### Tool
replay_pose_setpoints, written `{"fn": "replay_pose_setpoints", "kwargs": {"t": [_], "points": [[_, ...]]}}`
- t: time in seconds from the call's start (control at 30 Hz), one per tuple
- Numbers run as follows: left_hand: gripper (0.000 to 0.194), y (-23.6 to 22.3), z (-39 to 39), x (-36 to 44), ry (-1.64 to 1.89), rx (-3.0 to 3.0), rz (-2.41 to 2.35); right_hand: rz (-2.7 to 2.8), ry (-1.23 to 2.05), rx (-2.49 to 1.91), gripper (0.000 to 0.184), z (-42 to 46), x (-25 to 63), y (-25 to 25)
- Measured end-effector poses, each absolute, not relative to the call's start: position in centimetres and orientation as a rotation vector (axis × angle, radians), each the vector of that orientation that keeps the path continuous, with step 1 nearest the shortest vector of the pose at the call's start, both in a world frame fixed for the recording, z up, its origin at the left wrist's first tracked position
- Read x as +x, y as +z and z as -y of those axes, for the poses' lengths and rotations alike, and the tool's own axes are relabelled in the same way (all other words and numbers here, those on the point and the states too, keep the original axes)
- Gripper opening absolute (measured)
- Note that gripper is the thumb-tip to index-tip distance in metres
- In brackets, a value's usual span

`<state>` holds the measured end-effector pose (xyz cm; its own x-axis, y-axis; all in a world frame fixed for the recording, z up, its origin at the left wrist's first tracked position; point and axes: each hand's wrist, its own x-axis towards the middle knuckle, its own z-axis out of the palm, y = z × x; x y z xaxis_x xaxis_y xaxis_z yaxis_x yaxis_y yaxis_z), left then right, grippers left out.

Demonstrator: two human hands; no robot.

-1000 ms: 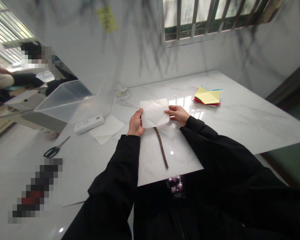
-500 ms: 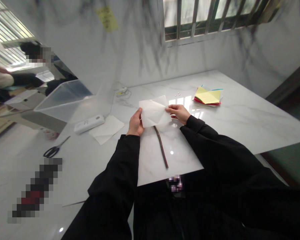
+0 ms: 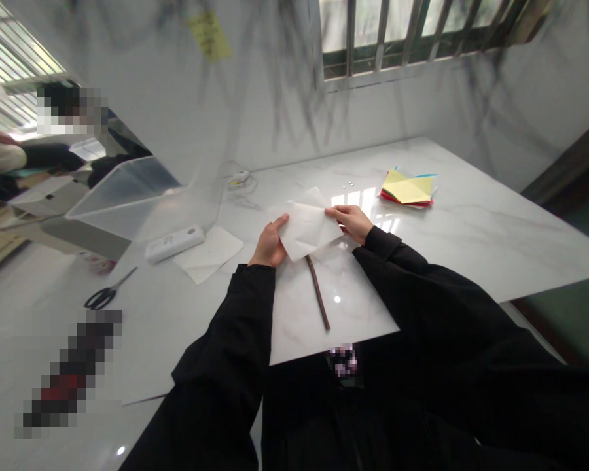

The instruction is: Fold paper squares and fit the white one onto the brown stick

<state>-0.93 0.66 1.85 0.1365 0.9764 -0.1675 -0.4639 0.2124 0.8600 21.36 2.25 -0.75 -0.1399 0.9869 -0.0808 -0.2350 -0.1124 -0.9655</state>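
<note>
White sheet of paper (image 3: 310, 227) up off the table (image 3: 471, 222), held between both hands, creased and tilted, its near corner pointing down toward the thin brown stick (image 3: 317, 292). Left hand (image 3: 269, 243) has the sheet's left edge, thumb on top, fingers curled under it: a closed pinch on the paper. Right hand (image 3: 351, 221) is closed on the right edge, thumb and fingertips clamped on the far corner. The sheet looks part-folded, one flap lying over another, though the exact fold lines are hard to read.

To my eye this is a fold in the making, and doing it well means lining the edges up before pressing, keeping both pinches light so the thin paper doesn't wrinkle, then laying it flat on the table to run the crease.

The stick lies on the marble just below the hands, between the two black sleeves. Out past the left hand: another white sheet (image 3: 209, 253), a white remote-like device (image 3: 175, 243), a clear plastic bin (image 3: 127, 196), scissors (image 3: 108, 292) further out. Beyond the right hand, well apart, a stack of coloured paper (image 3: 408, 189), yellow on top. Another person sits far off to the left.
</note>
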Motion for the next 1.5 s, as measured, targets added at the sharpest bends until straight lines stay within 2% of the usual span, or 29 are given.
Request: {"fn": "replay_pose_setpoints", "kwargs": {"t": [0.23,0.33,0.47,0.53,0.63,0.77,0.87,1.03,1.5], "points": [[0.032,0.9,-1.9,-0.4,1.295,0.649,-0.902,1.068,1.465,-1.071,0.039,-2.4,21.4,-1.1],[0.032,1.6,-2.2,-1.2,1.660,0.809,-1.016,1.051,1.429,-1.068,0.037,-2.6,21.6,-1.3],[0.048,6.0,0.1,-4.6,2.021,1.463,-1.373,0.990,1.462,-1.026,0.032,-2.9,21.9,-1.6],[0.054,8.4,2.2,-6.7,1.931,1.891,-1.611,0.987,1.464,-1.016,0.031,-3.1,21.9,-1.8],[0.056,9.3,4.5,-9.0,1.536,2.327,-1.866,1.028,1.445,-1.016,0.032,-3.1,21.7,-2.1],[0.059,4.9,4.6,-11.1,0.627,2.274,-2.178,1.090,1.428,-1.047,0.032,-3.1,21.5,-2.3],[0.065,1.4,3.8,-12.3,0.212,2.003,-2.225,1.108,1.419,-1.058,0.033,-3.1,21.5,-2.4],[0.082,0.4,3.3,-13.1,0.241,2.001,-2.275,1.127,1.420,-1.032,0.035,-3.2,21.6,-2.7],[0.074,0.0,0.7,-16.7,0.275,2.004,-2.331,1.145,1.423,-1.047,0.030,-3.3,21.4,-2.3]]}}
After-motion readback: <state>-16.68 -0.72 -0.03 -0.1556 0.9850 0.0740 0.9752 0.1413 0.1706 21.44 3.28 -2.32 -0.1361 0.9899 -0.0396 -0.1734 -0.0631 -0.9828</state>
